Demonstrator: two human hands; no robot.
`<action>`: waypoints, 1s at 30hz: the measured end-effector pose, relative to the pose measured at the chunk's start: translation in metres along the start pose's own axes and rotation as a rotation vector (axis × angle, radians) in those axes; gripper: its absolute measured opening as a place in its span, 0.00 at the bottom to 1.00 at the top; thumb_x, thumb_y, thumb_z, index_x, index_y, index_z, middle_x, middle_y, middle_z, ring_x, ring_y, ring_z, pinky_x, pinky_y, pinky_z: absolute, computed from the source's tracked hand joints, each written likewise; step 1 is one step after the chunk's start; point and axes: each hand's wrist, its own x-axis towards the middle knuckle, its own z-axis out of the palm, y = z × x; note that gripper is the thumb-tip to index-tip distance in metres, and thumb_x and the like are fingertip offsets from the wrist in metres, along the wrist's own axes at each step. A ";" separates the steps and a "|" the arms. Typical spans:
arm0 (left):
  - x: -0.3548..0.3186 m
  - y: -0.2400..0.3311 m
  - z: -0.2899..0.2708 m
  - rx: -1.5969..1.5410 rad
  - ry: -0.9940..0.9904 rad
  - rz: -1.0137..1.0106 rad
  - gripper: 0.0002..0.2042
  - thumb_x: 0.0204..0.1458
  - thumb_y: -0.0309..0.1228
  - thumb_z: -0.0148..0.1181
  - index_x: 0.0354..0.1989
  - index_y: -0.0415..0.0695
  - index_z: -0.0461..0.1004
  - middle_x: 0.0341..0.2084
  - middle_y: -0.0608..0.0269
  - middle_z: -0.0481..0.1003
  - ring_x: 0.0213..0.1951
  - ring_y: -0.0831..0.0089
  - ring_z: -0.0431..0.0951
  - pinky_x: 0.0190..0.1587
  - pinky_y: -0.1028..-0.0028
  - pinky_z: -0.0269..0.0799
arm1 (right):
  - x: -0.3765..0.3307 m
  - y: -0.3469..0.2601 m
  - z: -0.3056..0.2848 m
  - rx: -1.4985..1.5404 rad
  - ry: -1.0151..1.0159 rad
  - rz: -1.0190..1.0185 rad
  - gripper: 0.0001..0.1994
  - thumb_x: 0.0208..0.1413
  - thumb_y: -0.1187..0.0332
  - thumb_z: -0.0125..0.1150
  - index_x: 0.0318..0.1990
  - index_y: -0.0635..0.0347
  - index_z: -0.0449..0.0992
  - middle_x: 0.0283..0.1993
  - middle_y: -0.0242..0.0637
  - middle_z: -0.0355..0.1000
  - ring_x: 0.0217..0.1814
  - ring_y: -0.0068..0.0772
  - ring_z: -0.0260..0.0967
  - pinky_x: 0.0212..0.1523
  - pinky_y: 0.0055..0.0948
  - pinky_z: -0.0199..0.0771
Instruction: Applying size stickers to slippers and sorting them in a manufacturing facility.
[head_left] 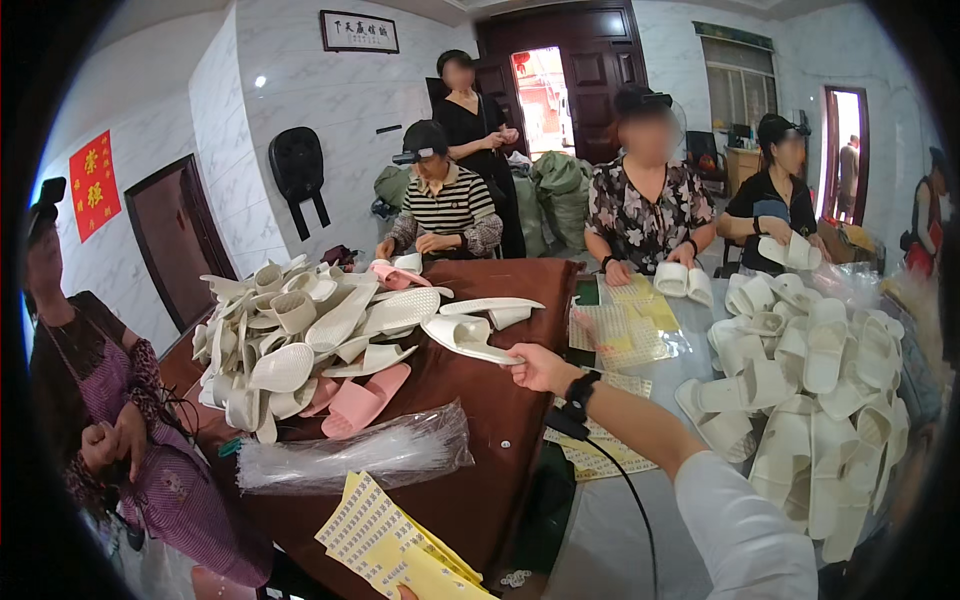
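My right hand (545, 370) reaches out over the brown table and pinches the end of a white slide slipper (468, 335). Another white slipper lies just behind it, at the edge of a large pile of white slippers (330, 315). At the bottom edge, only a fingertip or two of my left hand (406, 592) show, gripping yellow sheets of small round stickers (385, 535). Near the pile's front lie a pink slipper (366, 402) and a clear plastic bag of thin white strips (360, 452).
A grey table on the right bears more sticker sheets (625, 335) and a second heap of white slippers (800, 375). A black cable (640, 490) hangs from my right wrist strap. Several people stand or sit around the tables, some handling slippers. Stuffed sacks (560, 195) stand behind.
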 end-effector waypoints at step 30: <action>0.020 -0.050 -0.022 -0.478 -0.255 -0.027 0.29 0.58 0.47 0.47 0.60 0.36 0.55 0.54 0.51 0.63 0.48 0.65 0.71 0.47 0.71 0.71 | -0.462 0.196 -0.026 -0.303 0.292 -0.079 0.17 0.59 0.63 0.51 0.51 0.63 0.62 0.29 0.30 0.67 0.24 0.19 0.67 0.24 0.19 0.64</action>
